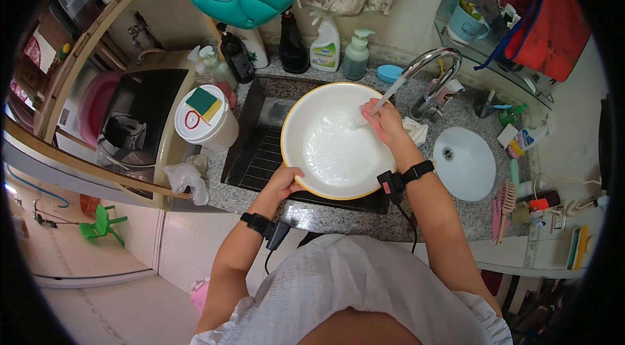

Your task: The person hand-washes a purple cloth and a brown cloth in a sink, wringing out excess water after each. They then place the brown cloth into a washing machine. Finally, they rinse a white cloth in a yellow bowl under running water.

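Observation:
A white basin with a yellow rim rests over the dark sink, tilted a little, with shallow rippling water inside. My left hand grips the basin's lower left rim, thumb on top and fingers beneath. Above the basin's right side, my right hand is in the stream of water and holds nothing that I can see. The stream falls from a chrome faucet, runs over the fingers and splashes into the basin. A crumpled white cloth lies just right of my right wrist.
Left of the sink stands a lidded white bucket with a green-yellow sponge on it. Behind are a spray bottle, pump bottles and a blue soap dish. A round washbasin is set into the counter at right.

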Motion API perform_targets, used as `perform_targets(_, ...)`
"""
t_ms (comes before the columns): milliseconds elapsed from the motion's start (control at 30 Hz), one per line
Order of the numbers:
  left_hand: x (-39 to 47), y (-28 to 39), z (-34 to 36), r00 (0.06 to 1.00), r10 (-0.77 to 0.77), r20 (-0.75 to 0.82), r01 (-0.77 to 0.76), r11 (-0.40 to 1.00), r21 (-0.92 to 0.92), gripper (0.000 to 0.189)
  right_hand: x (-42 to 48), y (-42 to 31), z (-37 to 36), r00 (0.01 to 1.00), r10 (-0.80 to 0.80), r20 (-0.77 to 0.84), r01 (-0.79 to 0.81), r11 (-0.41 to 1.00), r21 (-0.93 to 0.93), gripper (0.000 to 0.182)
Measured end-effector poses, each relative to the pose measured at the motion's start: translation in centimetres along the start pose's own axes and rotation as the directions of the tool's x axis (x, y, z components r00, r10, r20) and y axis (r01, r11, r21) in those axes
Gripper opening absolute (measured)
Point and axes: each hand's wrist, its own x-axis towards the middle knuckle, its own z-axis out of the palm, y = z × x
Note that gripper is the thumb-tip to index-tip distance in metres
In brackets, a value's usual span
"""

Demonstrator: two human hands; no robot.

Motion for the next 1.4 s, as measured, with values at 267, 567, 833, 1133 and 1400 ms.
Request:
perform_targets(267, 0.3, 2.6, -1.8, 0.993, 0.052, -0.102, -0.046, 0.997, 0.055, 0.056, -0.8, 0.3, 0.1, 0.995, 0.082, 0.047, -0.081, 0.996, -0.038, 0.034)
perform_targets(567, -0.3, 0.4, -0.1, 0.992, 0.085, -0.097, -0.078, 0.994, 0.073, 0.063, 0.2, -0.3, -0.4, 0.996, 0.042, 0.080, -0.032, 0.992, -0.118, 0.036)
perform_targets(833, 1.1, 1.3, 0.8, 0.980, 0.144, -0.139, -0.140, 0.989, 0.038, 0.064, -2.1, -3.4, -3.9, 0.969, -0.224, 0.107, 0.248, 0.871, -0.425, 0.024)
perform_targets(1133, -1.5, 0.5, 0.0, 0.973, 0.113, -0.199, -0.108, 0.993, 0.035, 0.064, 6.1, -7.5, -23.2, 0.537, -0.795, -0.283, 0.064, 0.373, -0.926, 0.030)
perform_targets(1400, -3.1, 3.3, 0.8, 0.789, 0.552, -0.269, -0.305, 0.733, 0.609, 0.074, 4.2, -11.2, -15.4, 0.948, -0.243, -0.207, 0.012, 0.676, -0.736, 0.059)
